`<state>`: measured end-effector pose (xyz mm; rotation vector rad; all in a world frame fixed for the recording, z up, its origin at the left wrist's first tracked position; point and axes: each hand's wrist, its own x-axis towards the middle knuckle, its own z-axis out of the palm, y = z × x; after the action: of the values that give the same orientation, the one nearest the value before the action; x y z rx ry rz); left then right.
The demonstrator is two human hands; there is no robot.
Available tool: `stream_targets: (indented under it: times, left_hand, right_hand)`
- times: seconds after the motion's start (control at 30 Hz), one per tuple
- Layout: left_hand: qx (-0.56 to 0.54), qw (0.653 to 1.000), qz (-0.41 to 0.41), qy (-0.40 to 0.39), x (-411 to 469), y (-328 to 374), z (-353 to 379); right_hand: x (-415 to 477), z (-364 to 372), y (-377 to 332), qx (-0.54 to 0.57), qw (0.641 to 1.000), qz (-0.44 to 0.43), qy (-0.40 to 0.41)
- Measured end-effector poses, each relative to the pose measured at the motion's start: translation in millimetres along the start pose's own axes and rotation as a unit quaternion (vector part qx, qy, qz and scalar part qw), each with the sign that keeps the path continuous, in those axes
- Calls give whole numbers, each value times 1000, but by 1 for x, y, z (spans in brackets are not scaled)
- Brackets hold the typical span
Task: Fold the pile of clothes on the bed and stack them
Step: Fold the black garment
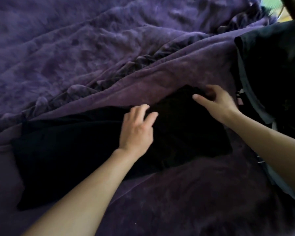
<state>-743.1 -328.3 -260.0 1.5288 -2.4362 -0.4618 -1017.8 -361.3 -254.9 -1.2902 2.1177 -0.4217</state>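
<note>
Item 1. Black soft-cloth garment [177, 133], long and dark, laid flat across the near part of the bed, running from lower left to centre right. Its right-hand portion forms a squarish panel that appears doubled over the rest; the layers are too dark to separate. Its left end reaches towards the left edge of the view.

Item 2. Left hand [136, 128], bare forearm entering from the lower edge. It lies palm down on the middle of the black garment, just left of the squarish panel. The fingers are loosely spread and slightly bent, closed round nothing.

Item 3. Right hand [216, 103], bare forearm entering from the right edge. It is at the far right corner of the squarish panel. The fingers curl down at that corner and the thumb points left across the cloth. Blur hides whether cloth is pinched between them; grip cannot be told.

Item 4. Purple plush bedcover [75, 48], heavily rumpled, with a gathered ridge running diagonally from centre left to upper right. It lies under the garment and fills most of the view.

Item 5. Heap of dark clothes [271, 65], black with a grey-edged piece [252, 92], at the right edge of the bed, just beside the right hand. Separate pieces are not distinguishable.
</note>
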Motion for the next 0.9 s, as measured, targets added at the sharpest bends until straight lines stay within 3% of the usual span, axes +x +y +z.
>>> stream_targets:
  times: [0.1, 0.17, 0.23, 0.33, 0.47, 0.57, 0.77, 0.9]
  left_hand:
    - [23, 977, -12, -214, 0, 6, 30]
    - [-25, 955, -58, -290, -1, -3, 39]
    - [-84, 959, -69, -261, -2, -10, 36]
    - [-142, 976, -98, -133, -18, -24, 16]
    - [-197, 957, -211, -2, -63, -66, -18]
    - [-203, 931, -302, 30, -109, -103, -39]
    - [-192, 898, -392, 50, -202, -151, -61]
    - [-210, 883, -415, 52, -226, -151, -58]
  right_hand:
    - [-10, 16, 10, 11, 993, 90, -75]
    - [-12, 16, 8, 80, 988, 105, -81]
    - [-17, 8, -2, 116, 986, 93, -73]
    - [-39, -10, -32, 144, 985, 61, -77]
    - [-81, -9, -93, 171, 968, 53, -175]
    - [-98, 29, -145, 146, 961, 38, -232]
    - [-117, 167, -223, 8, 971, -21, -237]
    - [-136, 236, -226, 73, 925, 59, -367]
